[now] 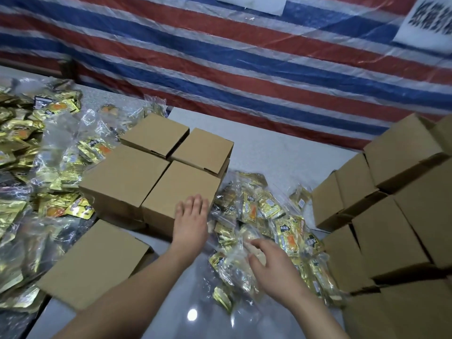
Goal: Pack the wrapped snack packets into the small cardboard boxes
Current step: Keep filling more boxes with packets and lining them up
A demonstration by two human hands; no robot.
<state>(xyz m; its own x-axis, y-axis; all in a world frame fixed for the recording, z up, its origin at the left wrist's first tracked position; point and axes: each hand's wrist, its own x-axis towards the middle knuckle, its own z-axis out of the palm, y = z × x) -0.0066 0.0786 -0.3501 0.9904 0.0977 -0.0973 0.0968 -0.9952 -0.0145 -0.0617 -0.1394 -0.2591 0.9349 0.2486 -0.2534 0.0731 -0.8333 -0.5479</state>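
Grey table — left hand flat on closed box, right fingers spread over packets.

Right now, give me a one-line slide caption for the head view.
Left hand rests on a closed brown cardboard box while the right hand reaches into clear-wrapped gold snack packets.

Bare tabletop between box cluster and box stack

Right hand fingertips blurred over the bagged snack packets, grip unreadable; stacked boxes cut by right edge, left packet heap cut by left edge, wall sign blurred and cropped (lettering illegible), closed boxes hide contents.
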